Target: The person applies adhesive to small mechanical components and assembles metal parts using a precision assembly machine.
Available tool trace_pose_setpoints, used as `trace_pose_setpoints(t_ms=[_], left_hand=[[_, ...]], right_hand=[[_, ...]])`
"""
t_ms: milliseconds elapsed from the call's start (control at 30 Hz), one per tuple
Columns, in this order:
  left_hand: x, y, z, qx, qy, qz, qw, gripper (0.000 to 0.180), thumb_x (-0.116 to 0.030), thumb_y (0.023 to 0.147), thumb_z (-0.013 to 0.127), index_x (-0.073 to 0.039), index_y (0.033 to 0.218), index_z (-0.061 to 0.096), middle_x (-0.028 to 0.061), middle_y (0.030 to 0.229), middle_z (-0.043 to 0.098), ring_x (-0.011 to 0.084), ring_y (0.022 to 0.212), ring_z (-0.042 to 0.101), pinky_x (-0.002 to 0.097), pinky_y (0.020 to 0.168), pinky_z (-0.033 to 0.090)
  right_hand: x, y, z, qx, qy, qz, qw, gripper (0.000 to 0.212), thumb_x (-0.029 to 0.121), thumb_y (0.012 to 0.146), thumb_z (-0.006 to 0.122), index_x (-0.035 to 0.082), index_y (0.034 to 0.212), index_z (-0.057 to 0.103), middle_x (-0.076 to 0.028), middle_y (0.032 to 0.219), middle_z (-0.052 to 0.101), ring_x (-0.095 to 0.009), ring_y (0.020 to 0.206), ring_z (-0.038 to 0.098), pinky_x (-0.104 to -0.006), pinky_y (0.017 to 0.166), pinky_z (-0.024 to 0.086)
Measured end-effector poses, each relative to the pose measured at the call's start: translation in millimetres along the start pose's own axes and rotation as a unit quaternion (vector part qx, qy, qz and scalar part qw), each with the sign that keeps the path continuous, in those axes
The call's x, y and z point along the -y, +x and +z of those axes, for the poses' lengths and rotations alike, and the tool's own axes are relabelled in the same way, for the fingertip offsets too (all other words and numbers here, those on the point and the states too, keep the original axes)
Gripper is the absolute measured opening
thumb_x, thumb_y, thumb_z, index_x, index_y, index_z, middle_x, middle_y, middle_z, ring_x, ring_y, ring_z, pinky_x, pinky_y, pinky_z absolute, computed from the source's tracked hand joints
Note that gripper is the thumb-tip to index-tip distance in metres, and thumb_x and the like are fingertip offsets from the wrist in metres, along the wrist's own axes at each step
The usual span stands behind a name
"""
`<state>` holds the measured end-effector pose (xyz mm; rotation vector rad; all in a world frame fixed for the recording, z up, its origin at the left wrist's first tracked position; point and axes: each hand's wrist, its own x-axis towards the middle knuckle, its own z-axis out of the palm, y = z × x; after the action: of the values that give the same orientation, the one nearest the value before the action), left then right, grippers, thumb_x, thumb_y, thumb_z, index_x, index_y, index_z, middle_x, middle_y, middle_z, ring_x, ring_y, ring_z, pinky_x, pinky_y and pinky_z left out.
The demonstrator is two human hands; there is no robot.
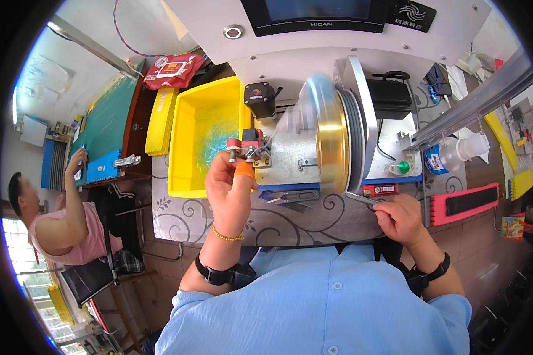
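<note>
My left hand [228, 190], an orange cover on one finger, is closed at a small red-and-metal roller guide [249, 146]. Whatever its fingertips pinch is hidden. To the right, my right hand [401, 219] grips slim metal tweezers [362, 199], their tip at the lower edge of a large wheel with a gold rim [333, 139]. The wheel's upper part is blurred and looks bluish and see-through. Beside my left hand, a yellow bin [180, 142] holds a tangle of thin, clear bluish strands. Blue-handled snips [290, 196] lie just below the machine's metal plate [287, 155].
A black motor [260, 99] stands behind the guide. At the right are a clear plastic bottle [456, 155] and a pink-and-black holder [465, 204]. A red packet [173, 70] lies behind stacked yellow trays [161, 121]. Another person [71, 228] sits far left by a green-topped table.
</note>
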<state>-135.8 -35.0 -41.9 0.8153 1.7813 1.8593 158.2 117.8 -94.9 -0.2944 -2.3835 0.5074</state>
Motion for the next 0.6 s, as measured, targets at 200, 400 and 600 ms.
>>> trace_pose_setpoints(t_ms=[200,400,600], left_hand=[[-3.4,-0.1,1.1,-0.016,-0.009,-0.020,1.000,0.007,0.002,0.082,0.049,-0.004,0.085,0.049,0.0025,0.073,0.055,0.0072,0.059,0.052,0.0207,0.055,0.045],[-2.4,-0.3,0.5,-0.007,-0.004,-0.027,1.000,0.007,0.002,0.082,0.050,-0.004,0.085,0.048,0.0013,0.072,0.055,0.0066,0.060,0.052,0.0210,0.056,0.044],[-2.7,0.2,1.2,-0.005,-0.002,-0.030,1.000,0.008,0.002,0.083,0.052,-0.005,0.083,0.048,-0.0006,0.071,0.054,0.0055,0.060,0.050,0.0209,0.056,0.043]], right_hand=[[-1.2,-2.6,4.2,-0.010,-0.009,0.012,1.000,0.010,0.011,0.078,0.072,0.009,0.085,0.065,-0.005,0.062,0.054,-0.024,0.052,0.052,-0.0351,0.049,0.040],[0.4,-1.4,5.2,-0.004,-0.016,0.012,1.000,0.008,0.011,0.078,0.072,0.010,0.083,0.065,-0.005,0.062,0.055,-0.024,0.052,0.052,-0.0353,0.049,0.040],[0.3,-2.5,5.2,0.001,-0.017,0.017,1.000,0.009,0.011,0.077,0.072,0.009,0.082,0.065,-0.005,0.061,0.055,-0.024,0.052,0.052,-0.0355,0.048,0.040]])
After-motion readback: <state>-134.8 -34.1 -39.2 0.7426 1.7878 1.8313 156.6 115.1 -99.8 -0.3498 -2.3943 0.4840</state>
